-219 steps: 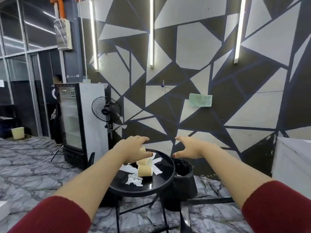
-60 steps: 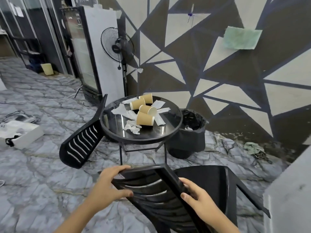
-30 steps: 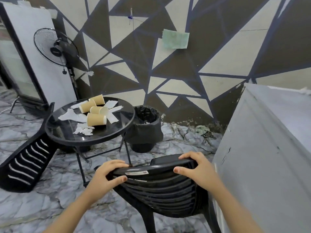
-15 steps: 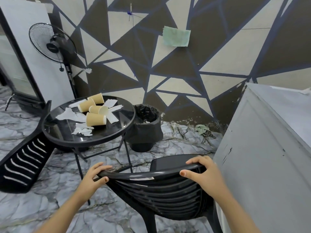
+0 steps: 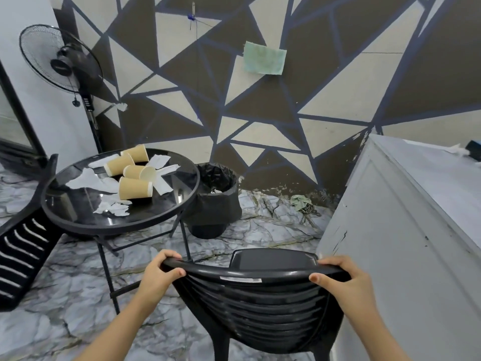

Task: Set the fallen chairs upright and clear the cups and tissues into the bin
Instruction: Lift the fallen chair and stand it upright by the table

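A black plastic chair (image 5: 257, 303) stands upright right in front of me, its back toward me. My left hand (image 5: 160, 276) grips the left end of its top rail and my right hand (image 5: 346, 280) grips the right end. A second black chair (image 5: 23, 246) lies tipped against the round black table (image 5: 166, 214) at the left. Several tan paper cups (image 5: 135, 188) lie on their sides on the table among crumpled white tissues (image 5: 112, 207). A black bin (image 5: 216, 204) with a bag liner stands on the floor just right of the table.
A large grey-white cabinet (image 5: 406, 230) crowds the right side, close to the chair. A standing fan (image 5: 62, 61) and a white fridge (image 5: 31, 105) are at the back left. A green rag (image 5: 299, 200) lies on the marble floor by the wall.
The chair has come up from lying on the floor to standing upright. My hands have slid apart to the two ends of its top rail.
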Demonstrator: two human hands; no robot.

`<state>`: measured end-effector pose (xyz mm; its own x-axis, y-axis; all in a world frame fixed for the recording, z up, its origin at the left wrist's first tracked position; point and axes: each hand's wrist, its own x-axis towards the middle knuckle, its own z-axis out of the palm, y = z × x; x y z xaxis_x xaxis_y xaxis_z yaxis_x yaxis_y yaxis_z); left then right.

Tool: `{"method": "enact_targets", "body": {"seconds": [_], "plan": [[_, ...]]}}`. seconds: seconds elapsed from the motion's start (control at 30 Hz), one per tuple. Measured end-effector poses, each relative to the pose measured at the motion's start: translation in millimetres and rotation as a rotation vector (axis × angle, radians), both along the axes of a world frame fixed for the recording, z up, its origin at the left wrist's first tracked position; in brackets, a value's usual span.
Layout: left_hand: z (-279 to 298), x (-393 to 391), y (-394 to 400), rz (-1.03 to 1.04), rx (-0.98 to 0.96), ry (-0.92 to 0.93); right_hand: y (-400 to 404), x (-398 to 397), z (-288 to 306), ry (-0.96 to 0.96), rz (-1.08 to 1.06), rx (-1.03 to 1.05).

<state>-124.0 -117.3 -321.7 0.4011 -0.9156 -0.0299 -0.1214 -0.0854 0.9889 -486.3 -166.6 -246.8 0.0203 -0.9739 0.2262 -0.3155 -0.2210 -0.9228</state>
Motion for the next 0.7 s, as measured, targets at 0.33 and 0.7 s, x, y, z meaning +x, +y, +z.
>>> {"method": "enact_targets", "body": {"seconds": [0.33,0.7], "plan": [[30.1,38.8,27.8,0.150,-0.081,-0.177,-1.1,35.7,-5.1,-0.156,0.085,0.049],[47.3,101.1,117.0,0.361,-0.077,-0.253,-21.9,130.0,-33.3,-0.198,0.369,0.178]]}}
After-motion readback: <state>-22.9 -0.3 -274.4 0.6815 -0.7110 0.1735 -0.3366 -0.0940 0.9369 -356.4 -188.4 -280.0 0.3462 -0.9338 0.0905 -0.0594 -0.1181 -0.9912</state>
